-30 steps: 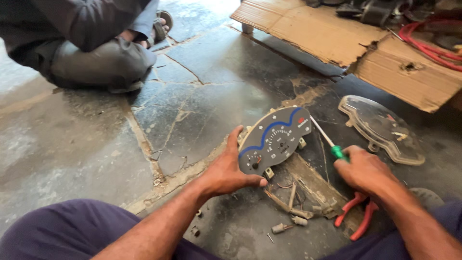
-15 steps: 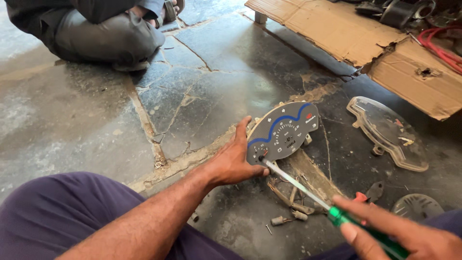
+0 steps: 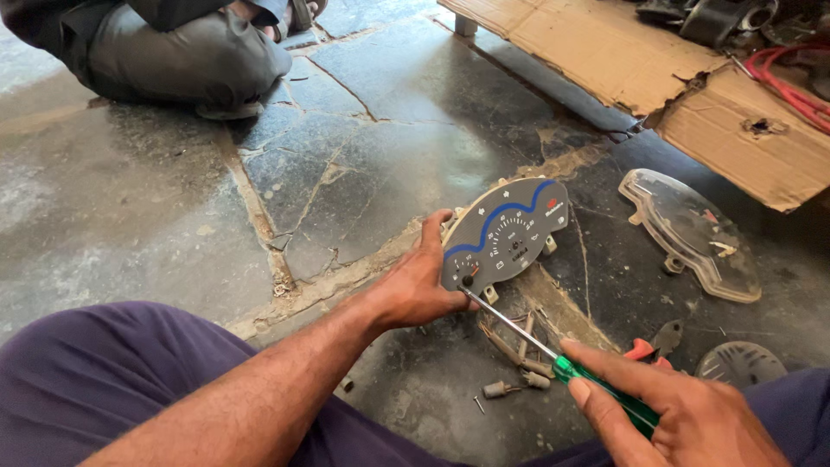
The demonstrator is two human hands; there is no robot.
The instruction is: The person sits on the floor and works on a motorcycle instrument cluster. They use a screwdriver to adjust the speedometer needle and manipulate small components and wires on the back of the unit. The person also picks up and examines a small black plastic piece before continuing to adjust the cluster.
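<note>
At the far left edge of the stone floor (image 3: 130,199), a second person (image 3: 164,47) sits with bent legs in grey trousers. Nearer the camera, the wearer's own left leg in purple cloth fills the near left corner.

The left hand (image 3: 415,281) grips the left rim of the instrument cluster (image 3: 506,232), fingers closed behind it and thumb lying along the lower edge. The cluster is a grey dial panel with a blue curved band, held tilted up off the floor near its middle, face toward the camera.

The right hand (image 3: 674,415), at the near right corner, is clamped around the green handle of a screwdriver (image 3: 553,350). The shaft runs up and left; its tip touches the lower left part of the dial face.

Below the cluster, small bulb holders (image 3: 506,387) and loose wires lie on the floor. Further right lie red-handled pliers (image 3: 644,348), mostly hidden, and a clear lens cover (image 3: 692,233). Torn cardboard (image 3: 692,78) covers the far right corner.
</note>
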